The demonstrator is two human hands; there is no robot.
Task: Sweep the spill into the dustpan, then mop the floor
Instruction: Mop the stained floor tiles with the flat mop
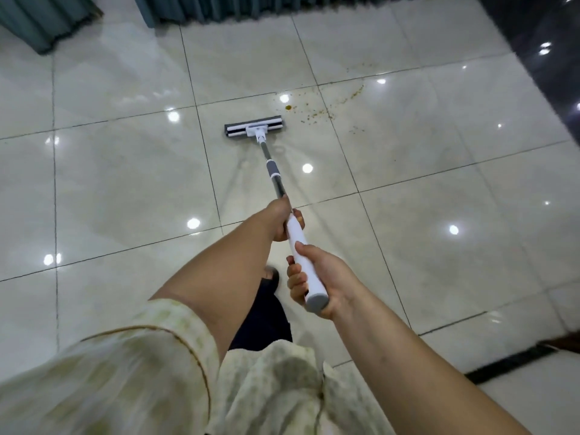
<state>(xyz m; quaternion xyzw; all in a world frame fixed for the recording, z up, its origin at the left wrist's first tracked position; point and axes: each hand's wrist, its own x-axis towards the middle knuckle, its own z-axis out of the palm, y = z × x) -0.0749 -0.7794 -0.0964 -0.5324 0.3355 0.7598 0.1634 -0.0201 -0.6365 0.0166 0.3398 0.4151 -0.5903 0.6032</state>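
Both hands grasp the mop handle (298, 243), left hand (284, 222) forward, right hand (317, 277) rearward. Mop head (255, 130) flat; spill residue (317, 113) lies at two o'clock.

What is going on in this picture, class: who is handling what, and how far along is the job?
A person holds a flat mop in both hands. The left hand grips the handle further down, and the right hand grips it near the grey end cap. The mop head lies flat on the glossy tiled floor. Brown crumbs lie scattered just beyond it and to its right, not yet wiped up.
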